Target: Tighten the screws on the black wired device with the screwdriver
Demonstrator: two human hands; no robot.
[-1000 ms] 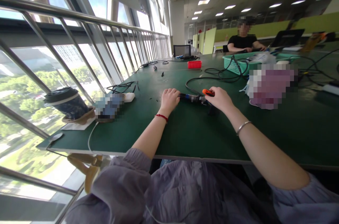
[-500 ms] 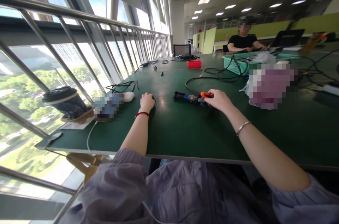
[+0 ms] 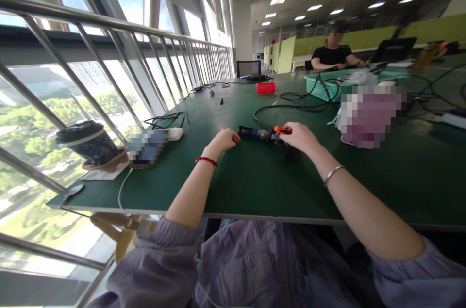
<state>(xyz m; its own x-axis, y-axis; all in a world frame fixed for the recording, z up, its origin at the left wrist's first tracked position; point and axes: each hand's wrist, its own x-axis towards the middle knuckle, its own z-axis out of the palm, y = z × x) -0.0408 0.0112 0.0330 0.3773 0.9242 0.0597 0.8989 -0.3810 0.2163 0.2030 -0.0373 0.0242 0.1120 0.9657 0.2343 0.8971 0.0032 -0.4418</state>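
1. Black tool (image 3: pixel 257 133) lying crosswise on the worktop (image 3: pixel 255 186), between the hands; blue band mid-body.
2. Right hand (image 3: pixel 300 136): fingers grasping the orange piece (image 3: pixel 283 130) at the tool's right end, probably to steady it.
3. Left hand (image 3: pixel 224 140): fingers curled beside the opposite end, well placed for reaching it; contact or contents, cannot tell.
4. Beyond: red box (image 3: pixel 265 88), green basket (image 3: pixel 313 86).
5. Far left: lidded cup (image 3: pixel 85 143), in a holder, likely for stability.
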